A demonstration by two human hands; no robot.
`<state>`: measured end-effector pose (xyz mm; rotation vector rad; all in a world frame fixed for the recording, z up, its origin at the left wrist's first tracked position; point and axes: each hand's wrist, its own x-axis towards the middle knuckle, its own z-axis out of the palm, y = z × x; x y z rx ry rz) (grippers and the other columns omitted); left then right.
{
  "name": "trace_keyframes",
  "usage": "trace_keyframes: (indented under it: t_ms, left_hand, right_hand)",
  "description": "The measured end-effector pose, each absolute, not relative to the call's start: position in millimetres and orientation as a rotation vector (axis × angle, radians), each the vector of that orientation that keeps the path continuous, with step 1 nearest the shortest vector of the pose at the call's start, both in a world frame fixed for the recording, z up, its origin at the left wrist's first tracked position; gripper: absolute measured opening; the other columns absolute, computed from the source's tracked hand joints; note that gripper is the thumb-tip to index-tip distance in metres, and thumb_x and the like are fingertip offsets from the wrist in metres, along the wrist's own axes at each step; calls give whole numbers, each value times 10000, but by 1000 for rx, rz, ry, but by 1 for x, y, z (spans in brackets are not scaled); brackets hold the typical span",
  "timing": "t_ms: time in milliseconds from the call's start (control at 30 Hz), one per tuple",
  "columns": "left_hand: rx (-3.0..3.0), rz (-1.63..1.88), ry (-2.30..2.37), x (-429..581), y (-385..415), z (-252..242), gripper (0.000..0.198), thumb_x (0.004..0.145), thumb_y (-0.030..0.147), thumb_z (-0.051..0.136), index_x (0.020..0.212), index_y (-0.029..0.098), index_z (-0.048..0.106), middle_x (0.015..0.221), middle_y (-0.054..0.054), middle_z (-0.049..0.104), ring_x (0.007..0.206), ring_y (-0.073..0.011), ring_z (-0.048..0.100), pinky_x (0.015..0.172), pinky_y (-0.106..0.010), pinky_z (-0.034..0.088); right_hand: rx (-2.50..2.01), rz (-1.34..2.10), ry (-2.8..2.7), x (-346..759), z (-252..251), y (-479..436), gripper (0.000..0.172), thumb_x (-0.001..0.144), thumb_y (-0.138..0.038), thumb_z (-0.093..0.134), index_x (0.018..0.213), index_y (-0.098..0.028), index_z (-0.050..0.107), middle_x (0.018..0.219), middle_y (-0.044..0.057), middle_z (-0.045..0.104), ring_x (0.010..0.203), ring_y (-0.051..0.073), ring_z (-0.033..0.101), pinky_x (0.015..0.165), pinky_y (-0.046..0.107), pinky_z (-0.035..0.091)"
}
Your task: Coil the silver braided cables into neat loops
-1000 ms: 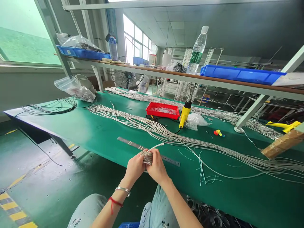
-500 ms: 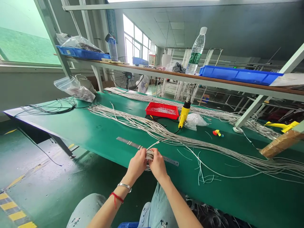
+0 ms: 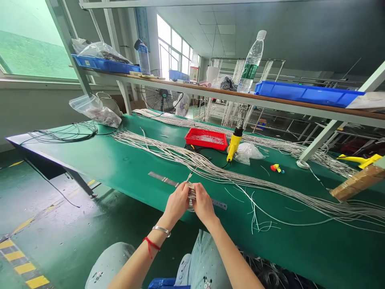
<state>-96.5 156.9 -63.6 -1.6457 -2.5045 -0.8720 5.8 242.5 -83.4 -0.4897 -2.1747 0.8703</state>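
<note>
Between my two hands is a small coil of whitish cable [image 3: 191, 193], held over the front edge of the green table. My left hand [image 3: 178, 199] is closed on its left side, and my right hand [image 3: 203, 202] is closed on its right side. One cable end with a dark tip [image 3: 192, 173] sticks up above my fingers. Much of the coil is hidden by my fingers. A steel ruler [image 3: 162, 179] lies on the table behind my hands, partly covered by them. Just beyond it runs a long bundle of whitish cables [image 3: 180, 156].
A red tray [image 3: 206, 139] with thin white pieces stands behind the bundle, beside a yellow heat gun [image 3: 234, 146] and a clear plastic bag [image 3: 248, 152]. Loose white strands [image 3: 255, 214] lie right of my hands. A shelf [image 3: 210, 89] with bottles and blue trays crosses above the table.
The free cable end swung from pointing right to standing more upright, and its dark tip now shows above my fingers. Both hands have shifted slightly up and to the right with the coil.
</note>
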Motion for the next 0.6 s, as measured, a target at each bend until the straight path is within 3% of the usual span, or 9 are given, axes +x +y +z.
trace_keyframes:
  t_ms: [133,200,300,367,533,600]
  left_hand:
    - [-1539,-1001,-2531,-92,157,-70,503,913,123,564,1386,172,398,1103,-76,659,848,-197,675,726,-371,593]
    - [-1531,-1046,-2533,-90,156,-72,572,912,115,561,1433,186,336,1104,-75,666,870,-206,680,749,-383,593]
    - [-1557,-1072,-2541,-87,156,-74,363,912,111,560,1268,163,514,1111,-77,661,939,-218,668,801,-407,584]
    - [-1559,-1101,-2555,-85,155,-74,247,909,121,570,1154,149,570,1099,-73,659,925,-213,662,798,-408,580]
    - [-1474,-1295,-2579,-82,148,-63,319,903,113,559,1214,160,509,1074,-60,657,879,-202,653,762,-384,558]
    - [-1390,-1395,-2600,-83,144,-55,291,918,107,519,1203,161,496,917,-15,645,764,-176,632,708,-355,534]
  right_hand:
    - [-564,1076,-2016,1,-86,242,409,789,-171,554,1163,-206,394,873,9,564,719,197,617,642,314,508]
    - [-586,1179,-1955,2,-89,241,440,752,-182,580,1152,-201,396,866,1,565,711,189,614,635,306,508]
    - [-583,1320,-1897,5,-90,242,407,717,-166,595,1101,-210,467,849,-6,568,733,189,602,658,309,503]
    - [-563,1417,-1849,8,-87,243,470,674,-136,625,1118,-216,495,859,-14,555,745,182,593,684,311,506]
    - [-438,1754,-1617,17,-68,239,759,602,-126,750,1289,-274,461,1072,16,542,970,207,650,825,331,553]
    - [-413,1874,-1477,21,-62,236,731,662,-221,789,1307,-282,452,1140,36,552,1072,223,643,890,348,552]
